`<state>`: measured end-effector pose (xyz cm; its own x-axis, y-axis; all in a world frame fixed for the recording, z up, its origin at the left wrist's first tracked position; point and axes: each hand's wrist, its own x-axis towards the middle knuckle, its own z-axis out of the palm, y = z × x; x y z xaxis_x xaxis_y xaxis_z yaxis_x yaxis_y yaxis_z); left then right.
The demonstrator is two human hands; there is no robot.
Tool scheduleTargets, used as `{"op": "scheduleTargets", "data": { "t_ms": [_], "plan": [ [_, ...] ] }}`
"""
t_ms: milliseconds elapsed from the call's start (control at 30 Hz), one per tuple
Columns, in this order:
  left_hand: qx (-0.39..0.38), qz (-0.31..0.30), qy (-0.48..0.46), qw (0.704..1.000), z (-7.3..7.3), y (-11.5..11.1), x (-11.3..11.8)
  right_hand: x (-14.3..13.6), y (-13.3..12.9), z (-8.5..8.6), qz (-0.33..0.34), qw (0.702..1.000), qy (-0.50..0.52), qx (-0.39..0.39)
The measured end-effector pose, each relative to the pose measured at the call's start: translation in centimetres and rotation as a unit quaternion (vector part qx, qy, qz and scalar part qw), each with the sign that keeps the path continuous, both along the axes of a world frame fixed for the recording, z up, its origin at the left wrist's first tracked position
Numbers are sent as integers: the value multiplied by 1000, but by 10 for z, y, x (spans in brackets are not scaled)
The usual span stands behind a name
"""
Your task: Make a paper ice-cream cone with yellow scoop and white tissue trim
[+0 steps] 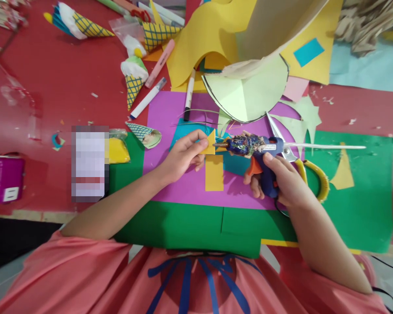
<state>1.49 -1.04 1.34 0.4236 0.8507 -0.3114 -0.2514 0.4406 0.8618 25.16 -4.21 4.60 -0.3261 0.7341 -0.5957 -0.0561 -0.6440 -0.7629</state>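
Note:
Between the thumb and fingers of my left hand [186, 155] is a small yellow paper piece [211, 143] with a pointed corner. My right hand [281, 174] is wrapped round the handle of a dark blue glue gun [270, 148] with an orange trigger. The gun's metal nozzle points left and meets the edge of the yellow piece, though actual contact is hard to tell. A clear glue stick [327, 146] sticks out of its back. Just below the nozzle, a yellow paper rectangle [214, 174] lies on a purple sheet [180, 187].
Scissors with yellow handles [322, 179] lie partly behind my right hand. A pale green paper half-circle [249, 96] and several markers are farther back. Paper ice cream cones [135, 85] lie at the back left. A green sheet [363, 218] extends right; a purple box [6, 179] stands far left.

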Motion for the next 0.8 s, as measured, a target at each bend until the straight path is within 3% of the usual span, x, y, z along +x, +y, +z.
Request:
{"op": "scheduleTargets", "data": {
  "t_ms": [200, 333, 533, 800],
  "plan": [
    [19, 36, 22, 999, -3, 2, -1, 4, 0, 3, -4, 1000, -5, -12],
    [52, 57, 53, 996, -6, -1, -2, 12, -2, 3, -53, 999, 5, -2],
    [153, 12, 98, 983, -10, -6, -3, 14, -3, 0, -111, 987, -40, 110],
    [186, -3, 105, 977, -9, -6, -3, 13, -8, -7, -87, 985, -52, 142]
  ]
}}
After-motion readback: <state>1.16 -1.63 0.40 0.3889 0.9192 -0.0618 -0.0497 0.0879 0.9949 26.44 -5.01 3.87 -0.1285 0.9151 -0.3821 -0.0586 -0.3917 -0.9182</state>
